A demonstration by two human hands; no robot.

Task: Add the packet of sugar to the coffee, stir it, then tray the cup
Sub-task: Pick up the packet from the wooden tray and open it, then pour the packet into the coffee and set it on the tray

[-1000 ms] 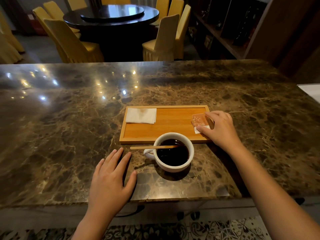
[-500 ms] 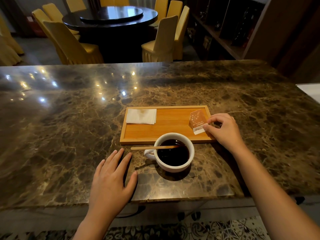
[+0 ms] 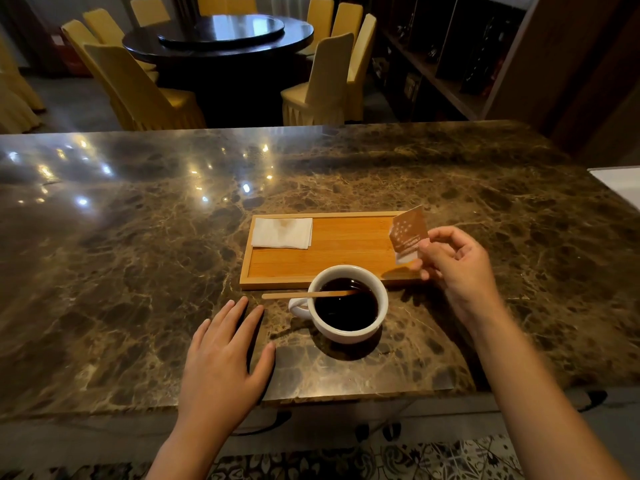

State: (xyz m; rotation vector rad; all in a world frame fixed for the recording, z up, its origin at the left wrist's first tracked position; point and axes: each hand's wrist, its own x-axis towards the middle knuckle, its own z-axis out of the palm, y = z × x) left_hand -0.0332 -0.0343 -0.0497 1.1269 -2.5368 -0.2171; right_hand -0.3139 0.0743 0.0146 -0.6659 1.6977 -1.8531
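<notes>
A white cup [image 3: 347, 329] of black coffee stands on the marble counter, just in front of a wooden tray [image 3: 339, 252]. A wooden stir stick [image 3: 298, 295] lies across the cup's rim, its tip in the coffee. My right hand [image 3: 457, 268] pinches a brown sugar packet [image 3: 408, 232] by its lower corner and holds it upright above the tray's right end. My left hand [image 3: 225, 362] rests flat on the counter, fingers apart, left of the cup and holding nothing.
A folded white napkin [image 3: 282, 233] lies in the tray's far left corner. The dark marble counter [image 3: 121, 254] stretches wide to the left and back. A white object [image 3: 620, 183] sits at the right edge. Beyond stand yellow-covered chairs [image 3: 325, 81] and a round table [image 3: 221, 39].
My right hand has taken the sugar packet off the tray's right end and lifted it upright, up and to the right. The left hand, cup and stick have stayed put.
</notes>
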